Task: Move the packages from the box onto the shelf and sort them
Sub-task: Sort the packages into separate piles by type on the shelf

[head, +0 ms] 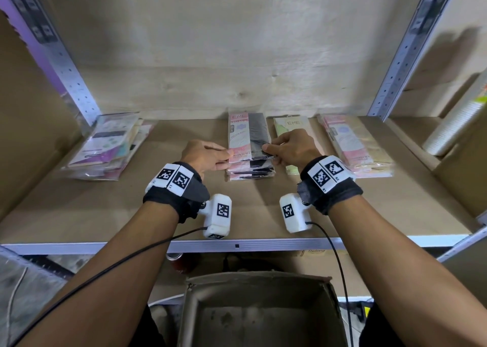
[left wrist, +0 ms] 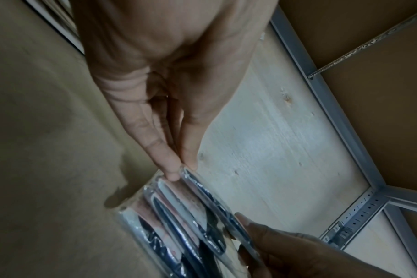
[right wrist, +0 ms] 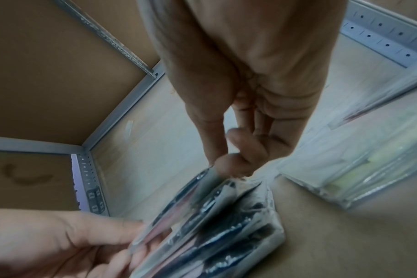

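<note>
Four stacks of packages line the shelf (head: 158, 215) above the cardboard box (head: 259, 309); at the middle pink-and-black stack (head: 249, 167), the left hand (head: 204, 155) and right hand (head: 291, 149) pinch its top package (head: 249, 136) by opposite edges.

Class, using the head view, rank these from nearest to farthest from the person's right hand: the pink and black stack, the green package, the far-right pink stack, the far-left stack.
1. Pink and black stack: pinched by the right hand.
2. Green package: directly beneath that hand; nearly a tie with the first.
3. Pink stack: to its right, apart.
4. Mixed stack: far left, beyond the left hand.
</note>
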A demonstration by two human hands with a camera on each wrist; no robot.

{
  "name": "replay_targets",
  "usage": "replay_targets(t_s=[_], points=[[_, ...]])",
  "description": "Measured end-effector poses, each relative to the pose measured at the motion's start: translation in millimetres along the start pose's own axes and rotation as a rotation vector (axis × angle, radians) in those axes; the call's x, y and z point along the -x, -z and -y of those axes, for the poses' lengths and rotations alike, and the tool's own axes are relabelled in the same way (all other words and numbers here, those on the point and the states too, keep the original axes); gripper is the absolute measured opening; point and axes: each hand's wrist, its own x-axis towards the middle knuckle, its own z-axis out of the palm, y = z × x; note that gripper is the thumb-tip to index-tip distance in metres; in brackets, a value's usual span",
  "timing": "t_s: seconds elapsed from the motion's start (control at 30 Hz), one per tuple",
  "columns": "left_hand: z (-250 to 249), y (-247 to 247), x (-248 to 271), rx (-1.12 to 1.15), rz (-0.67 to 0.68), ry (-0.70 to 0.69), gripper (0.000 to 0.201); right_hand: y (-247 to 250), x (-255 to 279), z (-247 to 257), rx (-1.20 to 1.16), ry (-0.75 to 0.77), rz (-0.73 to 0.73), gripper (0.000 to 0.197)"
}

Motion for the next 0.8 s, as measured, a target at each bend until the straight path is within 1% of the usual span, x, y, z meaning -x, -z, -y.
replay_targets(t_s=[0.2,0.37,0.63,0.73,0.8], points=[[-1.1,-0.3,1.4,0.004,0.023,0.032,0.029,0.0,-2.3,-0.7,0.058,0.003,-0.004,0.02],[1.9,1.5,-2.4,-0.062,0.007,0.035,0.032,-0.4,-3.8,-1.6,0.1,-0.006,0.004,0.021],[4.0,3.7,-2.5,-0.088,0.01,0.009,0.023,0.4,-2.4,-0.8,0.139,-0.022,0.02,0.023],[3.2,5.2,-4.2,-0.104,0.013,0.018,0.027,1.2,-2.2,-0.3,0.133,-0.028,0.028,0.019],[2.4,8.5,-7.0,-0.118,-0.015,0.026,0.031,2.2,-2.5,0.9,0.12,-0.028,0.016,0.021]])
